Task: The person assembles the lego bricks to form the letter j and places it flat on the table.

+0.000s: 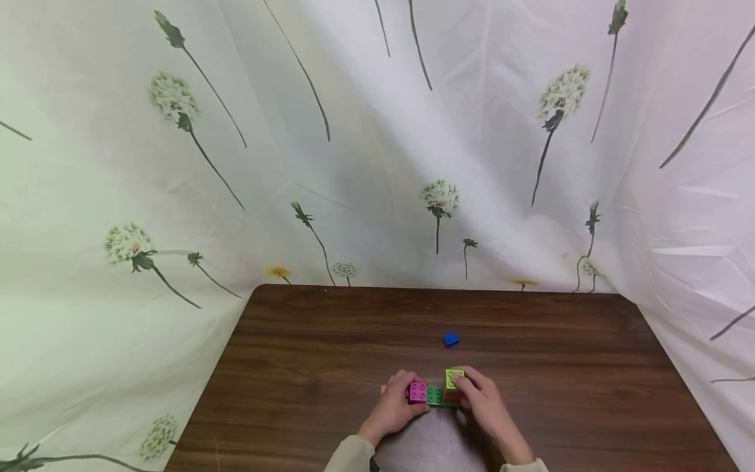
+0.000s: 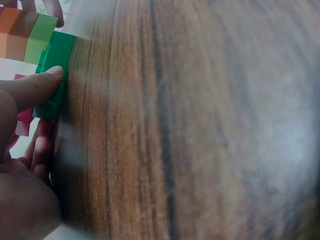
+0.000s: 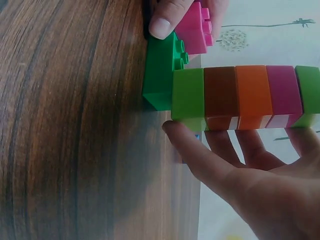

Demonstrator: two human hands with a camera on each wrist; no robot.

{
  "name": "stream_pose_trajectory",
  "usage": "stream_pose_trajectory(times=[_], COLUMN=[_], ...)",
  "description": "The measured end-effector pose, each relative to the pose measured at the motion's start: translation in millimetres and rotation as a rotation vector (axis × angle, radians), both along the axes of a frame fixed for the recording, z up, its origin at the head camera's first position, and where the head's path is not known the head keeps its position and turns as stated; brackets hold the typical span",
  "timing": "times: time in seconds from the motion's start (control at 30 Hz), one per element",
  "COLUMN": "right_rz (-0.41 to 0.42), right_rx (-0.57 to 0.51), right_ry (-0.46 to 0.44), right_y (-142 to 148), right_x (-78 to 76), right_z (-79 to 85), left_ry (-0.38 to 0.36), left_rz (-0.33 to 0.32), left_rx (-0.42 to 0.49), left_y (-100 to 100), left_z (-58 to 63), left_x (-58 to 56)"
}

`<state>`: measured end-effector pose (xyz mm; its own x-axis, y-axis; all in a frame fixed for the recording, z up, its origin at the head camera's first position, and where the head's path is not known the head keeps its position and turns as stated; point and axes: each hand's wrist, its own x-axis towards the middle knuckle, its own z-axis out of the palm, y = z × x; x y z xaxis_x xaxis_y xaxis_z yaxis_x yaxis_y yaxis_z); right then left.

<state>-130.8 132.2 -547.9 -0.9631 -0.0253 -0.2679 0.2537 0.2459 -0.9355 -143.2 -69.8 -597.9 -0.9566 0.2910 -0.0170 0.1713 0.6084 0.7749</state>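
Note:
A long green toy building brick (image 1: 434,395) lies on the table, with a pink brick (image 1: 418,392) on its left end. On its right end rises a tower of bricks, topped by a lime one (image 1: 455,377). From the base up, the right wrist view shows lime (image 3: 188,94), brown (image 3: 220,92), orange (image 3: 254,91), magenta (image 3: 284,92) and green (image 3: 308,90). My left hand (image 1: 396,406) grips the left end of the long brick, thumb on its near side. My right hand (image 1: 486,403) holds the tower from the right, its fingers partly hidden behind it.
A small blue brick (image 1: 451,339) lies farther back on the brown wooden table (image 1: 307,354). Behind the table and along its sides hangs a white curtain (image 1: 377,164) printed with dandelions.

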Motion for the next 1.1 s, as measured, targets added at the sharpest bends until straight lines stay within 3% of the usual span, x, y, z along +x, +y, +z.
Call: stream_pose_trajectory(times=[0.33,0.87,1.1], right_rz=[-0.017,0.011,0.02], right_rx=[-0.073,-0.07,-0.14], right_ry=[-0.011,0.009,0.033], right_y=[-0.6,-5.2,-6.3], right_x=[-1.5,0.2,2.9], right_z=[-1.4,-0.2,-5.3], left_ry=[0.008,0.01,0.037], left_rz=[0.001,0.013,0.015], left_rx=[-0.009,-0.018,-0.027], left_y=[-0.3,0.1,0.3], left_z=[-0.4,-2.4,-3.9], left_x=[-0.3,0.2,0.0])
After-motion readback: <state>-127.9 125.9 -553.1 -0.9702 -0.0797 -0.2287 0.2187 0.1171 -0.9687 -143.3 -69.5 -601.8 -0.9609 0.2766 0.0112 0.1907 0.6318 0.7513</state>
